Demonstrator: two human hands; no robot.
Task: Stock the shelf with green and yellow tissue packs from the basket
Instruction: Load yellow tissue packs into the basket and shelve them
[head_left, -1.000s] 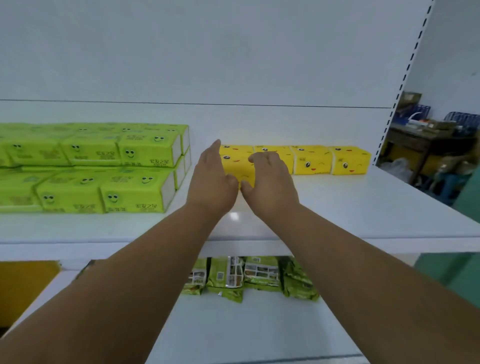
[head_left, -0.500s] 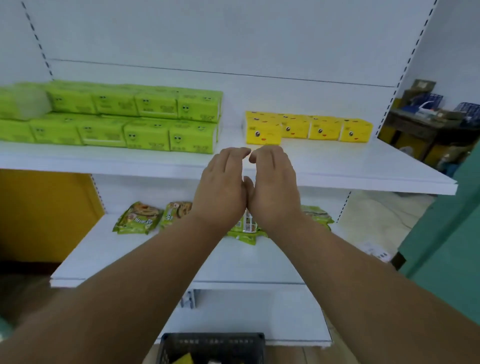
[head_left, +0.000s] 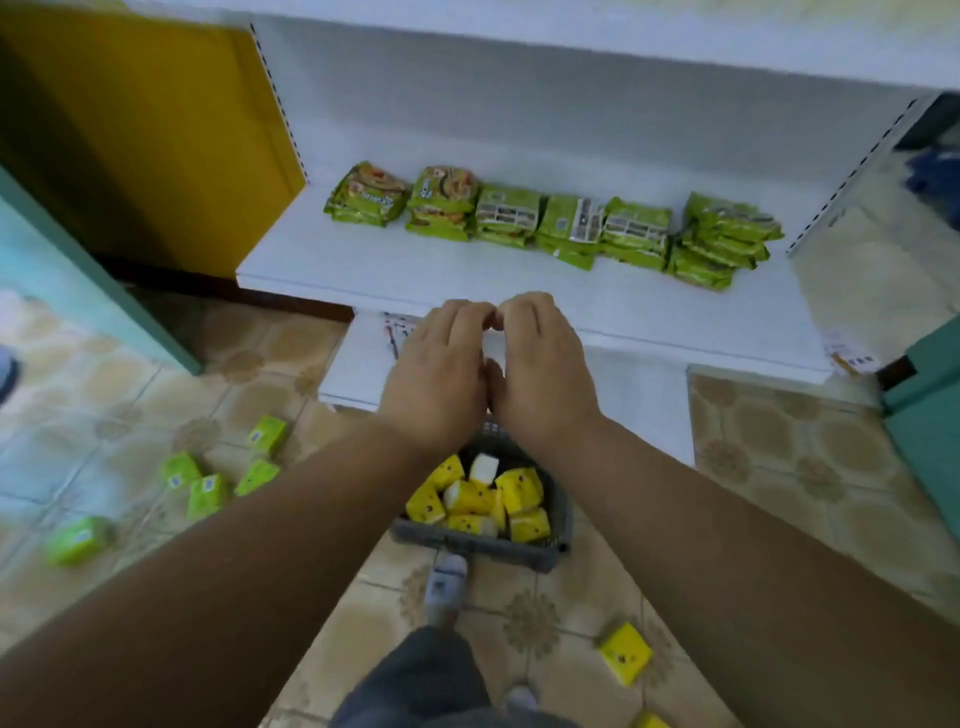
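Floor: tiled, with basket (head_left: 550, 545) on it.
Yellow tissue packs (head_left: 480, 501): inside basket.
Green tissue packs (head_left: 208, 491): scattered left of basket.
Hands: left hand (head_left: 436, 374) and right hand (head_left: 540, 366) above basket, touching, fingers loosely curled, empty.

both my forearms are bare right up to the frame's edge, no sleeve, watch or ring showing on my left hand (head_left: 439, 376) or my right hand (head_left: 540, 374). below them i wear dark grey-blue trousers (head_left: 415, 680), and a pale grey-white shoe (head_left: 444, 587) with a small dark mark on its top.
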